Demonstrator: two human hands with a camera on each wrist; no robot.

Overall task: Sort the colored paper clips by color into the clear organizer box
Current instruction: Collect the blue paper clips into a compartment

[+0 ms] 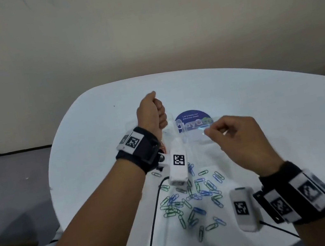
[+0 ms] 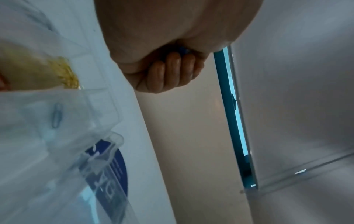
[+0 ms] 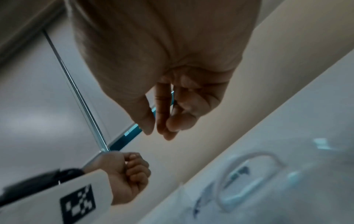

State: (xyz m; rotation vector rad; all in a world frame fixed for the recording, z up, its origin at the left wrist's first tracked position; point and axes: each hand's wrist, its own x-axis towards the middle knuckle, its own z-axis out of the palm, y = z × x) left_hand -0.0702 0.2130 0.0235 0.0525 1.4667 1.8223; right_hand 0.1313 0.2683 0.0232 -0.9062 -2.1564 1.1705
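Paper clips (image 1: 192, 200) lie below fisted left hand (image 1: 151, 111).

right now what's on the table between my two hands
In the head view, the clear organizer box lies between the left hand and right hand, over a round blue sticker.

A white rounded tabletop (image 1: 96, 121) is set against a plain beige wall (image 1: 140, 29). A grey floor (image 1: 5, 183) is seen at the left, edged by a dark baseboard (image 1: 10, 152). A round blue sticker (image 1: 190, 115) is stuck on the tabletop. Lighting is dim.
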